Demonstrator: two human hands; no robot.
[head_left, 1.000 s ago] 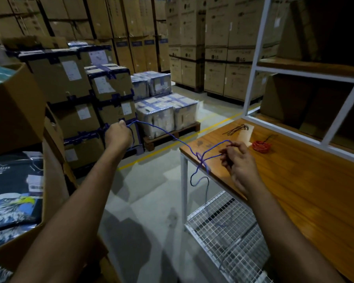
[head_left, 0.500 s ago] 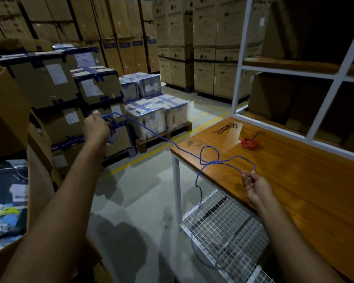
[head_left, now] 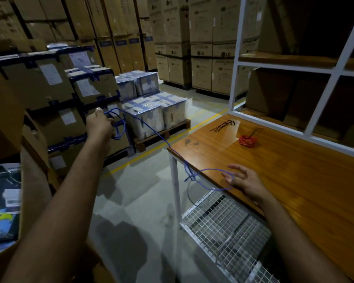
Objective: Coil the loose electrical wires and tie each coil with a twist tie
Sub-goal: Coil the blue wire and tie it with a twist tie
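Dim warehouse aisle, stacked cartons on every side, a wooden table with a white frame to the right and a wire-mesh shelf under it. On the table, toward the back: a red wire coil and a small bundle of dark twist ties, the two near each other but apart.

The left hand is stretched out over the aisle, fingers closed round a few loops of blue wire. From there the wire runs slack down to the table's front corner, knots into a tangle at the edge, then throws a loose loop toward the right hand. That hand lies over the table edge with fingers spread and relaxed; the loop passes at its fingertips, and I cannot tell whether it rests on them. A dark tail hangs below toward the mesh.

Risks, as I judge them: the tangle at the corner could tighten into a knot if the left hand pulls on. The hanging tail could snag in the mesh. With nothing guiding it, the loops may come uneven.

Against half a second ago: the right hand was then pinching the wire between its fingertips; now it has opened. The left hand's bundle shows more clearly as several turns, and the tangle sits lower, at the table edge.
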